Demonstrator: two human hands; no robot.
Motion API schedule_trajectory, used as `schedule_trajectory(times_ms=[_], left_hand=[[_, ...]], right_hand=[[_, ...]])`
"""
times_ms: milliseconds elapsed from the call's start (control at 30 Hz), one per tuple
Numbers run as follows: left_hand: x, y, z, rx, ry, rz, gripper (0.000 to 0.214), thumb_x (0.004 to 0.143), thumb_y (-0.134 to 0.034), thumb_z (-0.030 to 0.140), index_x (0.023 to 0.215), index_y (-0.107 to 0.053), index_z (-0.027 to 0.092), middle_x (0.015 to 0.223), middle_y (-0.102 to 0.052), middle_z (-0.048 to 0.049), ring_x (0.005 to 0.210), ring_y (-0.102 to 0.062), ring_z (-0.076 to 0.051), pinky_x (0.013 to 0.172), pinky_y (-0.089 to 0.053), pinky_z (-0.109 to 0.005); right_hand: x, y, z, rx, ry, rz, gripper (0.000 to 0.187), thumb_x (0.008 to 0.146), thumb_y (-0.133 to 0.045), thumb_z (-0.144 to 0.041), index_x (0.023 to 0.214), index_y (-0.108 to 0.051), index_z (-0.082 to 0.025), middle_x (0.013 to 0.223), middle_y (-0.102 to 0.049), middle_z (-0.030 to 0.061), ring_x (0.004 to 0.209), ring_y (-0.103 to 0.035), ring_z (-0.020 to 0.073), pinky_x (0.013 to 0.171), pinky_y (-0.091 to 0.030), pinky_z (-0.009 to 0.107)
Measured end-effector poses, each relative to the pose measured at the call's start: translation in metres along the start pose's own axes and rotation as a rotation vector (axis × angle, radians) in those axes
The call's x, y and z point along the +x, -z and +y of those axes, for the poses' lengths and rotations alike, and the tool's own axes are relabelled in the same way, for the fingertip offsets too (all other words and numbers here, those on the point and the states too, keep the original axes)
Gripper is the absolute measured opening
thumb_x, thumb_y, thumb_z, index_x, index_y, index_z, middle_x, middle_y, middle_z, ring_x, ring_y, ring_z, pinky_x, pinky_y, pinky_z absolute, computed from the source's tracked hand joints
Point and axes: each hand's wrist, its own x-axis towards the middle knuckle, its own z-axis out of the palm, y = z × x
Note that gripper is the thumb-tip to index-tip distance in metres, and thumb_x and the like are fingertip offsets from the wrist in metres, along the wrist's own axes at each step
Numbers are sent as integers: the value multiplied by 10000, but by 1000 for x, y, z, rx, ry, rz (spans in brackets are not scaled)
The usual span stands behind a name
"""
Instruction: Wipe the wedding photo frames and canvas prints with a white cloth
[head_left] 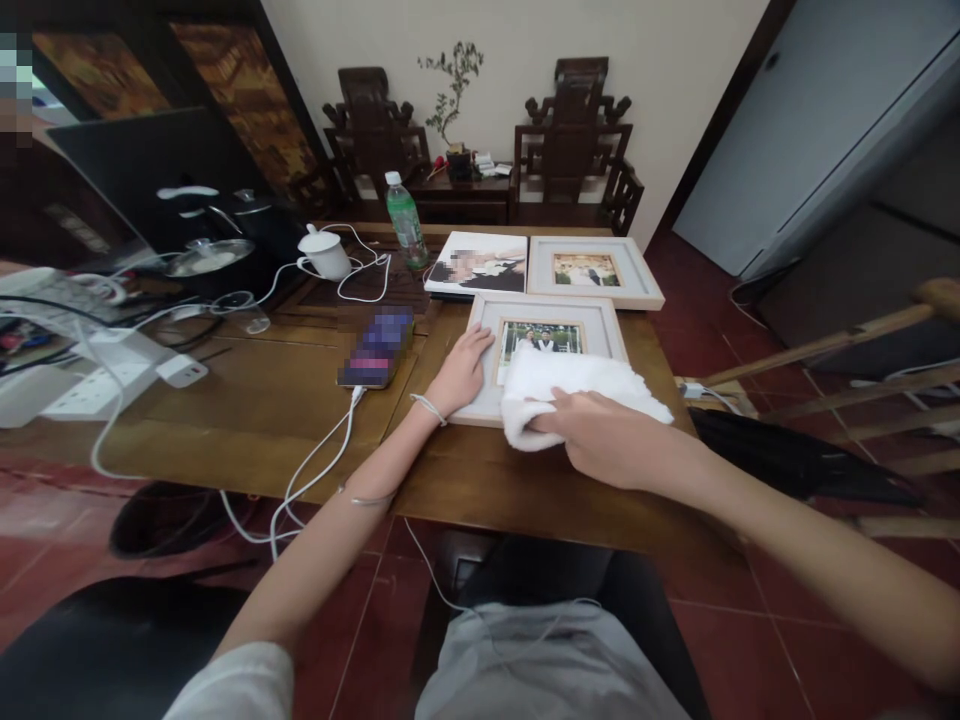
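Note:
A light wooden picture frame (611,330) with a small photo inside lies flat on the table in front of me. My left hand (461,372) rests on its left edge with the fingers stretched out. In my right hand (600,430) is a folded white towel (577,380), which lies over the frame's lower right part and hides some of the photo. Behind it, a second picture frame (645,275) lies flat at the right. Beside that one sits a white-edged photo panel (480,245).
A phone (379,345) on a white cable lies left of the frame. Further left are a power strip (105,385), a lidded white cup (326,252) and a green-labelled bottle (406,222). The wooden table's (517,490) front edge is close to me; chairs stand behind.

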Motion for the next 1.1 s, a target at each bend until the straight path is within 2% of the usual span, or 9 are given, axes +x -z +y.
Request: schedule_trajectory(times_ms=[133,300,433,567,667,800,967,1033,1100], left_hand=[[0,0,0,-10,4,-3,559,792,-389,-27,1312,-571,68,1437,-543,-185,1441,-387,-288,1209,-308,-539],[0,-1,-3,-31,4,-4,576,792,-411,-11,1329,-569,122,1451,-538,-149,1449,-374,-283,1208,-296,-565],[-1,-2,-6,-26,4,2,572,796,-413,-2,1335,-565,117,1451,-536,-154,1449,-375,-278,1211,-295,-558],[-2,0,-7,-28,-9,-4,588,793,-422,2,1348,-558,144,1452,-541,-131,1448,-378,-272,1208,-299,-563],[-2,1,-6,-26,-2,2,571,799,-420,9,1334,-569,143,1439,-554,-127,1440,-391,-273,1208,-308,-550],[-1,1,-6,-22,-1,-9,546,807,-415,16,1318,-578,116,1438,-550,-150,1438,-395,-278,1209,-310,-536],[1,2,0,-60,21,-2,471,887,-399,88,1319,-579,145,1429,-567,-128,1441,-392,-258,1209,-301,-531],[2,4,7,-81,73,2,415,974,-358,199,1326,-568,130,1426,-568,-139,1436,-401,-255,1212,-297,-510],[2,7,13,-123,139,25,459,1031,-300,338,1362,-534,123,1462,-533,-147,1431,-410,-247,1219,-284,-477]], right_hand=[[7,-9,-3,-24,7,60,596,714,-416,42,1177,-700,-202,1222,-678,149,1035,-644,285,820,-480,379],[48,-27,40,-98,-84,118,672,767,-399,26,1371,-589,-197,1534,-453,106,1393,-388,367,1051,-392,522],[84,-30,81,-208,-204,233,670,788,-389,27,1414,-543,-156,1608,-325,115,1451,-246,439,1098,-290,644],[110,-24,93,-234,-252,256,678,791,-399,26,1423,-537,-176,1626,-289,98,1459,-187,478,1085,-258,710],[112,-23,81,-208,-247,192,701,792,-367,47,1429,-533,-192,1618,-310,86,1454,-203,476,1075,-266,724],[88,-18,48,-147,-173,94,703,785,-351,54,1408,-558,-199,1597,-352,95,1405,-320,449,1024,-368,680],[39,1,2,-21,-5,-101,599,775,-399,35,1261,-667,-188,1320,-630,166,1146,-590,356,831,-513,473],[28,2,-13,-15,61,-99,524,778,-411,24,1169,-702,-170,1283,-652,157,1126,-602,342,832,-509,450],[27,-3,-23,-54,102,-14,473,799,-411,10,1129,-709,-151,1373,-601,145,1223,-545,361,917,-479,484]])
